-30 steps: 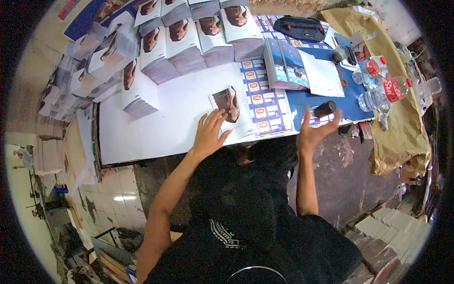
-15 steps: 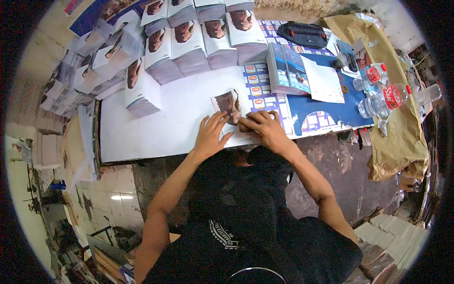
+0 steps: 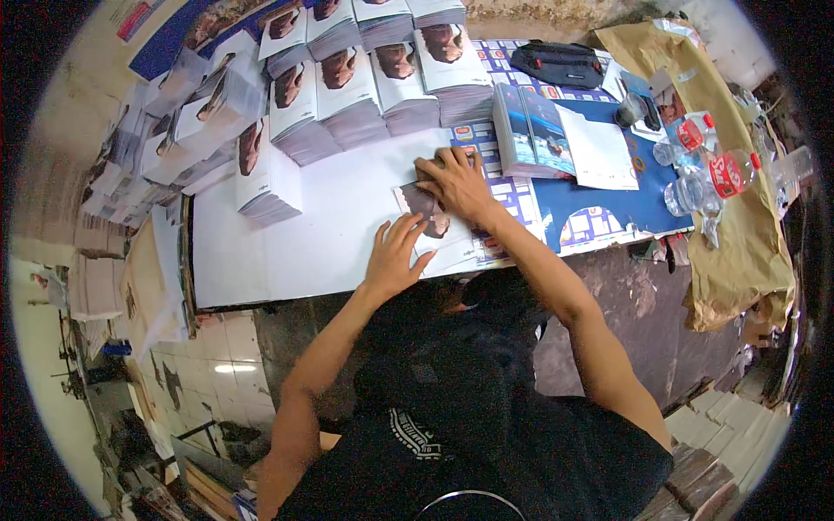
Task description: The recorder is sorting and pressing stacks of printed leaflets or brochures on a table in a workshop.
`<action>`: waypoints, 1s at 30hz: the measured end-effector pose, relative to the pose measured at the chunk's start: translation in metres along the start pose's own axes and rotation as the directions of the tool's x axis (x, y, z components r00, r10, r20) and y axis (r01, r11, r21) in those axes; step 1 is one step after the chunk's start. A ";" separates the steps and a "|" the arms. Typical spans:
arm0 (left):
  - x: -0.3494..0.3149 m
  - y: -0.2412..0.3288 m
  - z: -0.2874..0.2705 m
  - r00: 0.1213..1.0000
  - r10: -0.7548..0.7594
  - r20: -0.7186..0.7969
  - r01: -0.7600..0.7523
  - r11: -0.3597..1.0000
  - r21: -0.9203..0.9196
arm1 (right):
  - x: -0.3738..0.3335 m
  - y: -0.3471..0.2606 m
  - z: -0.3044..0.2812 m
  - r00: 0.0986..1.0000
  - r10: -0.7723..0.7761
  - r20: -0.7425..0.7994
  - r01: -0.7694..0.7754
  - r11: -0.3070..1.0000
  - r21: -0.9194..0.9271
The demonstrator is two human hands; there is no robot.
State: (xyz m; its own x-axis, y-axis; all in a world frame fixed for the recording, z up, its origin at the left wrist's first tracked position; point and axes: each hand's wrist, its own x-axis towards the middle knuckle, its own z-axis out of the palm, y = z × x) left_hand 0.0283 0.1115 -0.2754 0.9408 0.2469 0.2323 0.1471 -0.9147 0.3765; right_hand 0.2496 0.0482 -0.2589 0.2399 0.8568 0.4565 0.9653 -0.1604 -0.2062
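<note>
On the white work surface in front of me lies a booklet (image 3: pixel 447 247) with a brown picture on its white cover. My left hand (image 3: pixel 395 259) rests at its left side, fingers stretched and fingertips on the cover's edge. Over the booklet's far end lies my right hand (image 3: pixel 458 187), fingers spread and bent, hiding part of the picture. Neither hand grips anything. Beyond my hands stand several stacks of matching booklets (image 3: pixel 349 82), and one separate stack (image 3: pixel 265 174) stands nearer on the left.
A bundle of blue-covered books (image 3: pixel 530 130) and a white sheet (image 3: pixel 595 148) lie to the right. Plastic bottles (image 3: pixel 712 182) lie near brown wrapping paper (image 3: pixel 738 278). At the back right is a black waist bag (image 3: pixel 556 63). The table's near edge (image 3: pixel 287 302) runs below my hands.
My right hand has moved from the booklet's near right part to its far end. The left hand stays at the booklet's left side. The whole view has shifted slightly.
</note>
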 end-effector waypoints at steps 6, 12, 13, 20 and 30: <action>-0.001 0.003 0.000 0.999 -0.007 -0.049 0.008 1.000 0.004 | -0.003 -0.002 -0.003 1.000 -0.018 0.011 0.018 1.000 0.003; 0.000 0.000 0.005 0.998 0.008 -0.055 -0.009 1.000 -0.010 | -0.089 -0.029 -0.039 0.999 0.021 0.047 -0.024 0.997 0.071; 0.001 0.001 0.004 0.998 0.013 -0.057 -0.013 1.000 -0.009 | -0.108 -0.033 -0.046 0.999 0.019 0.048 -0.022 0.997 0.077; 0.033 0.030 -0.010 0.996 0.050 -0.079 -0.055 0.996 -0.068 | -0.149 -0.038 -0.080 0.995 -0.007 0.096 -0.009 0.987 0.163; -0.027 0.002 -0.019 0.996 0.047 -0.076 -0.048 0.999 -0.012 | -0.158 0.077 -0.132 0.446 0.895 -0.001 -0.389 0.194 0.901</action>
State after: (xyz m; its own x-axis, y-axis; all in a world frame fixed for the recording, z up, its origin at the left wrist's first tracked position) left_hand -0.0031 0.1092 -0.2638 0.9206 0.2272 0.3175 0.0981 -0.9218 0.3751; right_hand 0.2998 -0.1641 -0.2327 0.9711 0.2380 0.0196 0.0012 0.0774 -0.9970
